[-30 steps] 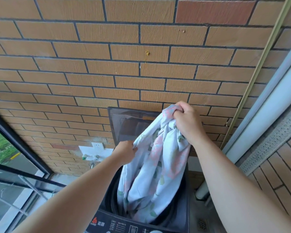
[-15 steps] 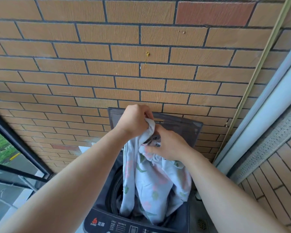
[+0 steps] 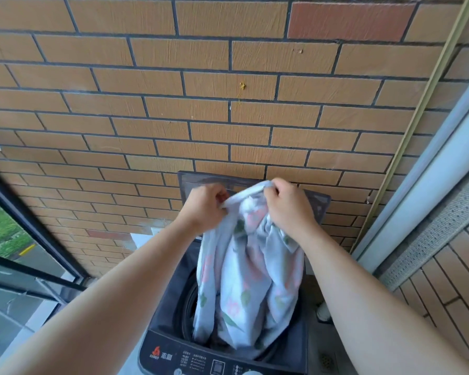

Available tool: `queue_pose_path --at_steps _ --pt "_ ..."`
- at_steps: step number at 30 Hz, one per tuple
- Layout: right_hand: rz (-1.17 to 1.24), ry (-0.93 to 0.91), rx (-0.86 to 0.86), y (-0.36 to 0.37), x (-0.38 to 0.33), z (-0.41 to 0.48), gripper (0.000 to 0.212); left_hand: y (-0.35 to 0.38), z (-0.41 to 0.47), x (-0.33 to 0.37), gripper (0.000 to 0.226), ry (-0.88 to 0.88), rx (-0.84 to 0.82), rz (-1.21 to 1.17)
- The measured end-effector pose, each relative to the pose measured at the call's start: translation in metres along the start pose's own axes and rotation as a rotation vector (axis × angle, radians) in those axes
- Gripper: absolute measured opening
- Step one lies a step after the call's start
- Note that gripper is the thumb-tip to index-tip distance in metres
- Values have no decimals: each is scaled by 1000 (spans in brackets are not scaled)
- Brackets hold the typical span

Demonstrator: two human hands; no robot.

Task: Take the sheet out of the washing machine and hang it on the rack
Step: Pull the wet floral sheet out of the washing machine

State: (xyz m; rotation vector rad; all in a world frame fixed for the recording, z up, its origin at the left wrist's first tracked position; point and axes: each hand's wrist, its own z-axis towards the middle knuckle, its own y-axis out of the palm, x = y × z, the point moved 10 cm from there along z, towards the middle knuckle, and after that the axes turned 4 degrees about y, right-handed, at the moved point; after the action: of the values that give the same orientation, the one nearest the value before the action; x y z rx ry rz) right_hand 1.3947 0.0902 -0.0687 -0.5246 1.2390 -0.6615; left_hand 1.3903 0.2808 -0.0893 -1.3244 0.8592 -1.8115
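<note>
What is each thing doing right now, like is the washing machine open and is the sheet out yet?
washing machine: open, sheet partly in its drum
lid: raised, standing against the brick wall
sheet: bunched, top lifted up, bottom end down in the drum
left hand: closed on the sheet's top edge
right hand: closed on the sheet's top edge, beside the left hand

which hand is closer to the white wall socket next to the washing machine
Left. The left hand grips the sheet just above and right of the socket; the right hand is farther right, across the sheet.
</note>
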Motion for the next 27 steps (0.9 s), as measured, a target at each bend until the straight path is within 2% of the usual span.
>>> queue_pose_path --at_steps 1,4,8,9,10,12,16,19,22,25,27 --pt "51 -8 66 -12 -5 5 35 16 -7 -11 8 -58 -50 63" --pt "106 -12 159 -31 -13 11 38 70 -41 -48 27 -220 -251 138" --pt "78 56 181 -33 5 6 38 98 -71 -78 33 -425 -395 17" --pt "49 73 167 -32 11 4 37 97 -70 -80 35 -420 -440 37" --pt "3 88 136 -29 17 3 36 92 -64 -85 33 -443 -411 -3" --pt "-145 90 41 -22 24 1 36 65 -40 -79 27 -376 -271 45" --pt "-438 63 -206 7 34 -7 29 -18 5 -20 24 -179 115 -28" --pt "-453 68 -302 22 36 -16 28 -66 19 18 21 -75 282 -153" --pt "-314 7 -314 26 23 -21 55 -67 20 34 19 -19 223 -190" --pt "-138 2 -305 23 10 -20 102 -51 14 53 21 67 75 -209" --pt "-71 -25 -308 25 3 -16 112 -41 13 63 27 111 -4 -235"
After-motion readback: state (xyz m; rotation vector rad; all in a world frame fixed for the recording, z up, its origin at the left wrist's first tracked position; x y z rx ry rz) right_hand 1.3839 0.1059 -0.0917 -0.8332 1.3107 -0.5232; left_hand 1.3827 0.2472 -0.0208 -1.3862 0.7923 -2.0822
